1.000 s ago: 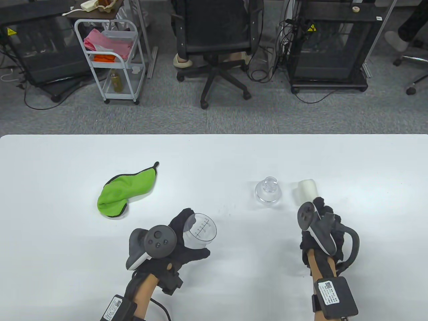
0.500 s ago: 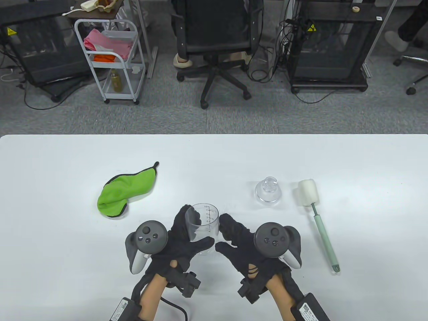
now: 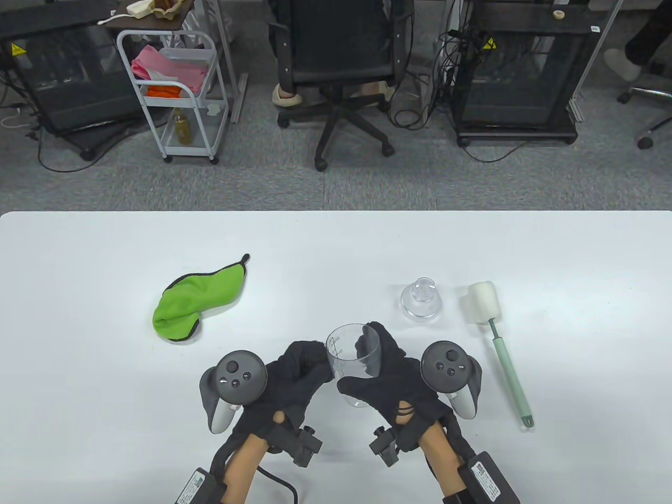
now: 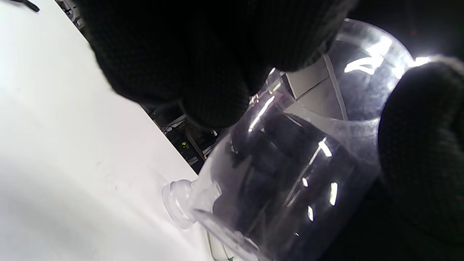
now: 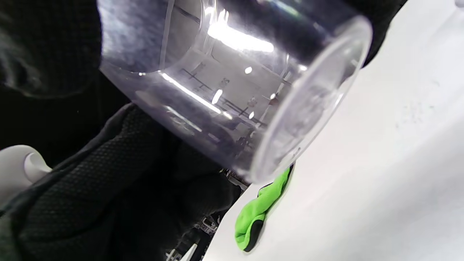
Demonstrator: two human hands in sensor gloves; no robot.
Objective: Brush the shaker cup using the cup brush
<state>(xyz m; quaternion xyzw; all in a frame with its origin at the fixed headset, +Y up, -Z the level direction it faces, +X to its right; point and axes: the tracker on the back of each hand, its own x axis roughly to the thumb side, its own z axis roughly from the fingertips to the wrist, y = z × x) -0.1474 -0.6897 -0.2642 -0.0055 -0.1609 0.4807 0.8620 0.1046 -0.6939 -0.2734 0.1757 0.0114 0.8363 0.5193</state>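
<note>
The clear shaker cup (image 3: 353, 367) with printed measure marks is held above the table between both hands, mouth tilted up and away. My right hand (image 3: 363, 362) grips it, fingers behind the wall and thumb in front. My left hand (image 3: 317, 367) touches its left side with curled fingers. The cup fills the left wrist view (image 4: 290, 174) and the right wrist view (image 5: 232, 90). The cup brush (image 3: 501, 352), with a white sponge head and a pale green handle, lies on the table right of my right hand, untouched.
The clear lid (image 3: 421, 300) stands on the white table (image 3: 105, 367) beyond the cup, left of the brush head; it also shows in the left wrist view (image 4: 177, 203). A green cloth (image 3: 197, 302) lies at the left. Chairs and carts stand beyond the far edge.
My right hand left the brush on the table, came left and took hold of the cup. The cup moved right and my left hand's fingers curled at its left side.
</note>
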